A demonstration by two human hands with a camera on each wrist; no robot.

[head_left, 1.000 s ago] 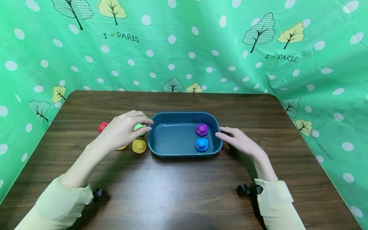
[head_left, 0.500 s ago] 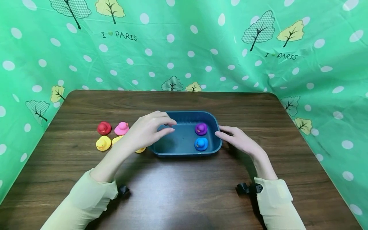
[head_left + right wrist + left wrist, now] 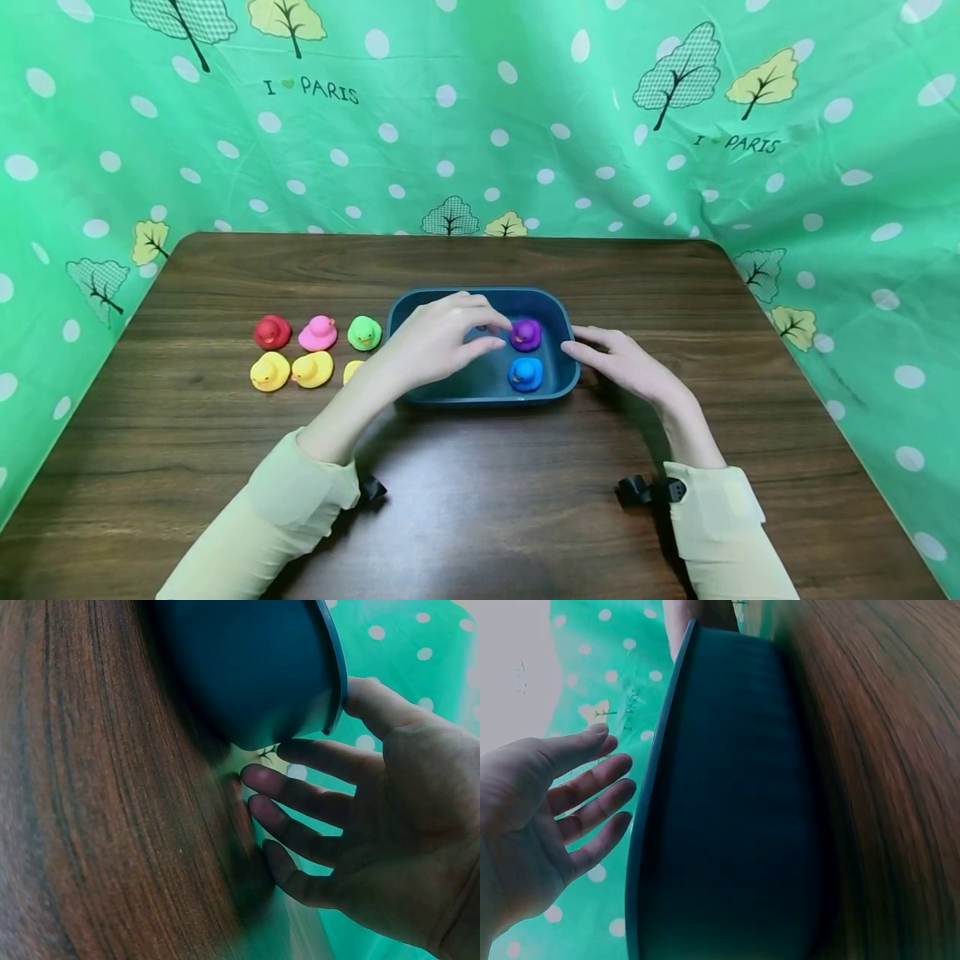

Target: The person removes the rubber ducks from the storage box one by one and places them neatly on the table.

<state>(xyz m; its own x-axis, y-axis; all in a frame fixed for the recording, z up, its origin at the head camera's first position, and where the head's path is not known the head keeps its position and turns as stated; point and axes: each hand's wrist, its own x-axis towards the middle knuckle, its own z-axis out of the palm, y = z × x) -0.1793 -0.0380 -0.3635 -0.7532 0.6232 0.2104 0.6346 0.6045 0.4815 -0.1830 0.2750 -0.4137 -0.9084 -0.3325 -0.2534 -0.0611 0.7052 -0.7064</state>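
A blue plastic basin (image 3: 480,402) stands mid-table, with a purple rubber duck (image 3: 526,335) and a blue rubber duck (image 3: 526,375) in its right part. My left hand (image 3: 442,337) hovers over the basin, fingers loosely bent and apart from the thumb, fingertips just left of the purple duck. In the left wrist view nothing shows in that hand (image 3: 544,817). At the basin's right end, my right hand (image 3: 622,365) holds the edge, thumb over the rim. The right wrist view shows this hand's (image 3: 390,802) index finger against the outer wall, other fingers spread below.
Left of the basin, rubber ducks stand in two rows: red (image 3: 272,332), pink (image 3: 318,333) and green (image 3: 364,333) behind, yellow ones (image 3: 312,369) in front. My left forearm partly covers one yellow duck (image 3: 352,371). A green dotted curtain (image 3: 480,117) surrounds the brown table (image 3: 480,500).
My left hand has moved right, from above the green duck to over the basin beside the purple duck. The ducks on the left have come into view. My right hand stays put.
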